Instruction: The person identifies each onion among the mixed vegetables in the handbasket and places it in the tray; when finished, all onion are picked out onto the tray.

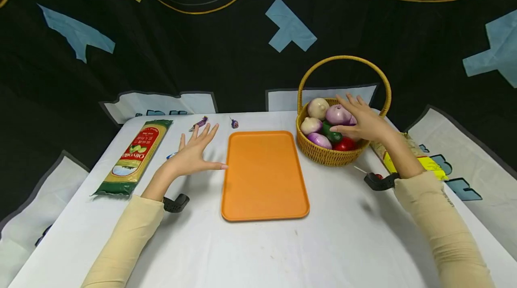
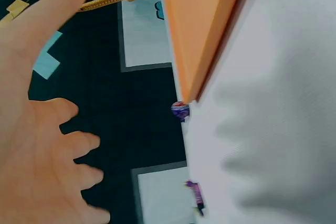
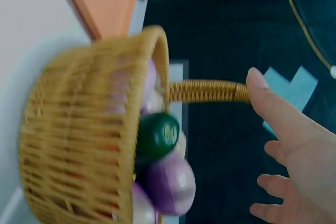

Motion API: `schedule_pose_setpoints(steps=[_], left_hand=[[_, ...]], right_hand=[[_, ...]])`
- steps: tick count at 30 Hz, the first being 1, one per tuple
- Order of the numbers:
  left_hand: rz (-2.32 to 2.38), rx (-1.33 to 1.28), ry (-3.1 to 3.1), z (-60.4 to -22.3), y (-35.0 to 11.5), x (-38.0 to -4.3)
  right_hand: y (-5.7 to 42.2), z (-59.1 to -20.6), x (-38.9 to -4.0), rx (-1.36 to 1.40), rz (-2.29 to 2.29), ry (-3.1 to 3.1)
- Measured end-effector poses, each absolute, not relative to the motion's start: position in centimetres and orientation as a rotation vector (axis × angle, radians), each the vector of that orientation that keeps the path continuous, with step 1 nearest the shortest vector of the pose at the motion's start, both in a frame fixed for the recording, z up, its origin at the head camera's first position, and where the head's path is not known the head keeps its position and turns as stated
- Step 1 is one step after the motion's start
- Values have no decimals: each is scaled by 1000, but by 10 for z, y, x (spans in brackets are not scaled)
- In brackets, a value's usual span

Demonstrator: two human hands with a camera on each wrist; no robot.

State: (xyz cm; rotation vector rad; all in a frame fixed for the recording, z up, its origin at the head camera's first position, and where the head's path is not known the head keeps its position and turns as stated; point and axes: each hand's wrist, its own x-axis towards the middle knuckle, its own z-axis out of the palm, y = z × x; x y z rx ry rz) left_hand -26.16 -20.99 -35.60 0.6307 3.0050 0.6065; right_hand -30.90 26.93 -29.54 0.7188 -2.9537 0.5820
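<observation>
My right hand [image 1: 363, 122] hovers over the right side of a wicker basket [image 1: 331, 158], fingers spread and holding nothing. Inside the basket lie several purple-and-white onions [image 1: 338, 114], a dark green vegetable [image 3: 157, 137] and a red tomato [image 1: 345, 144]. The basket's tall handle [image 1: 345, 58] arches above them. My left hand [image 1: 189, 158] is spread in the air beside the left edge of an orange tray [image 1: 264, 176], its thumb pointing at the tray's rim. In the left wrist view its palm and fingers are free of any object.
A green and gold Olivoilà packet [image 1: 137, 155] lies at the left. Small purple wrapped candies [image 1: 234, 123] sit behind the tray. Near my right wrist are a red lollipop [image 1: 378, 176] and a yellow package [image 1: 432, 166]. Black cloth [image 1: 226, 63] hangs behind the table.
</observation>
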Motion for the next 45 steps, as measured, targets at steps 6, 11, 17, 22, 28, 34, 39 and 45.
schedule_pose_setpoints(steps=[6, 11, 17, 22, 28, 34, 39, 45], left_hand=[[748, 632, 2839, -366, -214, -267], [788, 580, 2769, -378, -213, -276], [729, 592, 2666, -388, -203, -284], [674, 589, 2636, -390, -196, -286], [706, 623, 2637, -393, -195, -285], [718, 657, 2639, -398, -200, -283], [715, 664, 2640, -396, -202, -283], [734, 667, 2647, -398, -202, -281]], right_hand=[[283, -289, -329, 644, 565, -3026], [288, -293, -345, 524, 594, -3088], [293, -302, -359, 397, 738, -3093], [293, -314, -368, 396, 765, -3044], [290, -322, -372, 491, 666, -2940], [285, -315, -360, 485, 664, -2858], [271, -308, -344, 545, 725, -2727], [238, -305, -320, 612, 814, -2694]])
